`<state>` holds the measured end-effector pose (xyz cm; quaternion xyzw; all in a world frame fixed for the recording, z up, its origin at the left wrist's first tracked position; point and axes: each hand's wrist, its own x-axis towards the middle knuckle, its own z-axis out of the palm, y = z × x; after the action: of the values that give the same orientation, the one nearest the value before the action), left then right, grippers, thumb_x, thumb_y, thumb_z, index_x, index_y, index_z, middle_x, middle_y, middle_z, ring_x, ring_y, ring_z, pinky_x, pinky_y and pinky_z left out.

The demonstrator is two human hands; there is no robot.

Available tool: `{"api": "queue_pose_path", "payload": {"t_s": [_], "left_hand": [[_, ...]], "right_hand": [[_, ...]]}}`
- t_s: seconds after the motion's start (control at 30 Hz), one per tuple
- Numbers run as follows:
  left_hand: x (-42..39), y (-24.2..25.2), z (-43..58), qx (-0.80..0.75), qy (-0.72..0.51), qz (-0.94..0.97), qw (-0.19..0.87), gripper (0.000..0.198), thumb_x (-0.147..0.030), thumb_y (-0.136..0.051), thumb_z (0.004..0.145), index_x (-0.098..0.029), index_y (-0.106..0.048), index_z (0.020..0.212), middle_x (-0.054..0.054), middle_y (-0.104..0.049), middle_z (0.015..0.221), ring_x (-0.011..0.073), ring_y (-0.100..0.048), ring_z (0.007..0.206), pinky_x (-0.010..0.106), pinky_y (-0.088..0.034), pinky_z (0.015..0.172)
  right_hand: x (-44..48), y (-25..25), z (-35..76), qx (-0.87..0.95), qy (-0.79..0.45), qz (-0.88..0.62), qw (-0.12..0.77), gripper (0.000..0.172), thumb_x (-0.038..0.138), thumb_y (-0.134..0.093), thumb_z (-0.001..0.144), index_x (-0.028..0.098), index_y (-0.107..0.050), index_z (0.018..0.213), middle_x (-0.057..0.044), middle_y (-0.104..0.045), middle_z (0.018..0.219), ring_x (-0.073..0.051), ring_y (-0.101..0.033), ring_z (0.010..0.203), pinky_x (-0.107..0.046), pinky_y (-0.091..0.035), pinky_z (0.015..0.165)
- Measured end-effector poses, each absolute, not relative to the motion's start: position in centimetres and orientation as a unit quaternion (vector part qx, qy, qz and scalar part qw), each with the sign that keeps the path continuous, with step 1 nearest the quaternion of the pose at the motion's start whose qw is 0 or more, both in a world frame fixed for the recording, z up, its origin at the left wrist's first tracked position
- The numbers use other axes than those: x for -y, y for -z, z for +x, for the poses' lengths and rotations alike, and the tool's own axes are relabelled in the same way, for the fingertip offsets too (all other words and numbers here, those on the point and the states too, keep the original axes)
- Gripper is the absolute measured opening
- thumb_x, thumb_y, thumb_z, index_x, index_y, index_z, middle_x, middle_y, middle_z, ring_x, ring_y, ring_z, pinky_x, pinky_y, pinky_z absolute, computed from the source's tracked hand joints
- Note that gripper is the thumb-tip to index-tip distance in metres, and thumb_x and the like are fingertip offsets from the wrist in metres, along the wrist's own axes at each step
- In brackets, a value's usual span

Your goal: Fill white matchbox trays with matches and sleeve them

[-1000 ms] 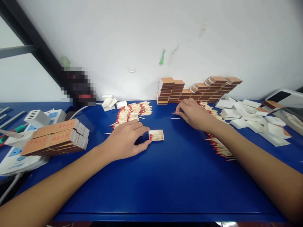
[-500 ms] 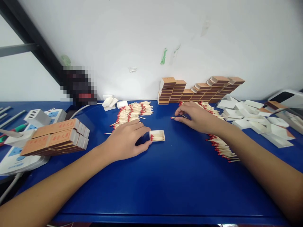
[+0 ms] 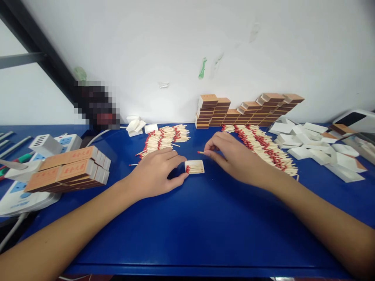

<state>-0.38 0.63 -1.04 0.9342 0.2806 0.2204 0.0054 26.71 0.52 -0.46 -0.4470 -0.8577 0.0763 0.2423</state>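
Note:
On the blue table, a small white matchbox tray (image 3: 199, 162) holds several red-tipped matches (image 3: 195, 169), heads to the left. The thumb and fingers of my left hand (image 3: 156, 171) grip the tray's left end. My right hand (image 3: 231, 158) pinches a match (image 3: 200, 152) just above and right of the tray, its red head pointing left. Behind my left hand lies a pile of matches (image 3: 164, 138). A longer spread of matches (image 3: 260, 146) runs behind my right hand and is partly hidden by it.
Stacked matchboxes (image 3: 222, 113) line the wall at the back. Loose white trays (image 3: 316, 142) lie at the right, a few more (image 3: 136, 125) at the back left. Wrapped matchbox packs (image 3: 68, 168) sit by a power strip (image 3: 47, 199) on the left.
My right hand has moved left and towards me from the right-hand matches, bringing a match close to the tray. My left hand has stayed on the tray.

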Motion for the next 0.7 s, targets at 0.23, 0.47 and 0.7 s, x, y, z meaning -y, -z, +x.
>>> {"api": "queue_pose_path", "payload": {"t_s": [0.23, 0.47, 0.7], "left_hand": [[-0.6, 1.0, -0.3, -0.278, -0.216, 0.936, 0.003, 0.025, -0.033, -0.064, 0.098, -0.014, -0.073, 0.113, 0.005, -0.072, 0.088, 0.0211, -0.067, 0.084, 0.035, -0.053, 0.075], [-0.6, 1.0, -0.4, -0.279, -0.221, 0.935, 0.0, 0.026, -0.033, -0.064, 0.098, -0.015, -0.073, 0.114, 0.005, -0.071, 0.087, 0.0213, -0.068, 0.084, 0.035, -0.053, 0.075], [-0.6, 1.1, -0.4, -0.28, -0.219, 0.935, 0.003, 0.027, -0.034, -0.064, 0.098, -0.015, -0.073, 0.115, 0.005, -0.071, 0.088, 0.021, -0.068, 0.084, 0.035, -0.053, 0.074]], "right_hand": [[2.0, 0.8, 22.8, 0.895, 0.064, -0.397, 0.192, 0.022, 0.02, -0.046, 0.106, 0.017, -0.064, 0.093, -0.012, -0.066, 0.093, -0.026, -0.056, 0.087, -0.041, -0.046, 0.08], [0.0, 0.6, 26.7, 0.868, 0.087, -0.434, 0.224, 0.022, 0.027, -0.049, 0.105, 0.018, -0.067, 0.098, -0.011, -0.066, 0.094, -0.026, -0.06, 0.091, -0.04, -0.048, 0.083], [-5.2, 2.1, 34.7, 0.813, 0.016, -0.553, 0.183, 0.036, 0.054, -0.059, 0.094, 0.02, -0.069, 0.099, -0.012, -0.066, 0.093, -0.03, -0.062, 0.089, -0.043, -0.048, 0.08]]}}
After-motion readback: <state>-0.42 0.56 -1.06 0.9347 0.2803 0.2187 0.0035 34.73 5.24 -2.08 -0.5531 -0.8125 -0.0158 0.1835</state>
